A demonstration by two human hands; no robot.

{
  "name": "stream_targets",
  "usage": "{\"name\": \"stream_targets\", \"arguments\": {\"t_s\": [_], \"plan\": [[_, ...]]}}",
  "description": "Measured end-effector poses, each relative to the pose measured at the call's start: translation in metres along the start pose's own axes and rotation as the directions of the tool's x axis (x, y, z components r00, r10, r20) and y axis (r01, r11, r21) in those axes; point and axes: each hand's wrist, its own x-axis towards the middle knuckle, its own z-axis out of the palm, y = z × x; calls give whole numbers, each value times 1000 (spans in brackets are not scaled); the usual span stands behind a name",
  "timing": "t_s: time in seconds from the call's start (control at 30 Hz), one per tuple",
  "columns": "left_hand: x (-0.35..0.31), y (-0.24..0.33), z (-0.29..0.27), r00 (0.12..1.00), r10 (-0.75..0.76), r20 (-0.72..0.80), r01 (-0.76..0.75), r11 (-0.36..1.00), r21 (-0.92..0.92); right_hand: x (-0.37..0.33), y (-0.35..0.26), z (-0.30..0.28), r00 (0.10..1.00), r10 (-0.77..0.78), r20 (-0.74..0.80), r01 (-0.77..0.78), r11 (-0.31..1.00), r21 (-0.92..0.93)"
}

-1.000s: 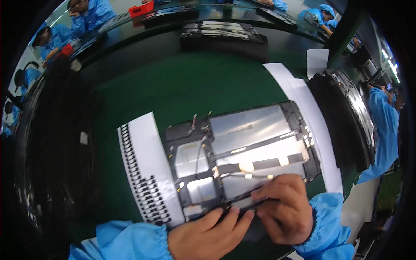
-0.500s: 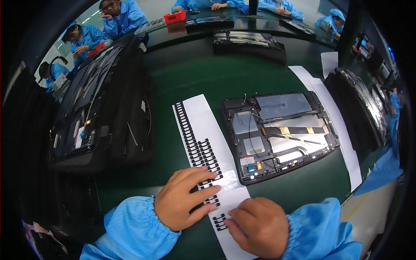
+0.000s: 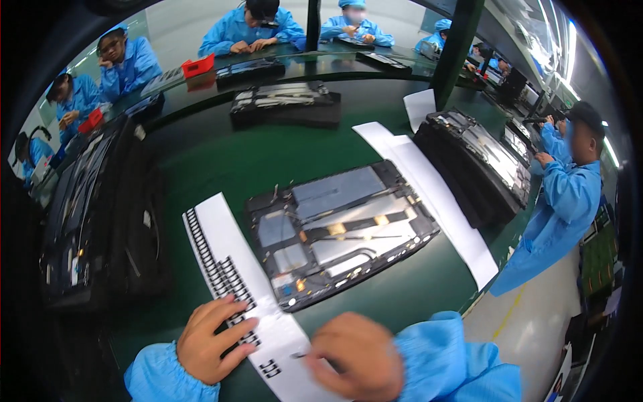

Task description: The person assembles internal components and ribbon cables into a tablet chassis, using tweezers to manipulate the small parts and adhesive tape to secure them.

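Observation:
A white backing sheet [image 3: 226, 231] with rows of small black stickers [image 3: 201, 244] lies on the green table. My left hand [image 3: 209, 338] rests on its lower part with fingers spread, pressing it flat and holding nothing. Just to the right, my right hand [image 3: 355, 355] is blurred over the sheet's near end, thumb and finger pinched together. A small black sticker [image 3: 299, 356] shows at those fingertips. Beyond the hands lies an opened tablet-like device [image 3: 341, 228], its inside up, with grey battery panels, silver plates and thin cables.
Stacks of similar devices on black foam stand at the left [image 3: 100, 221] and right [image 3: 469, 174]. Another device on foam [image 3: 288, 104] sits at the far side. White paper strips [image 3: 429, 181] lie right of the open device. Co-workers in blue sit opposite; one person [image 3: 562, 187] stands right.
The view has swung right, so everything sits farther left. My right hand has lifted from the row of stickers, a small black sticker now at its fingertips. My left hand stays on the sheet.

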Motion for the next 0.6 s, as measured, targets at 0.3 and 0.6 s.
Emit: {"name": "stream_targets", "arguments": {"t_s": [0.3,0.6], "plan": [[103,66,19,902,413,-121,-419,908,-25,-23,96,-118,866,405,-294,-374,914,155],[136,61,56,856,516,13,-516,855,48,-22,105,-102,886,440,-144,-433,898,81]]}}
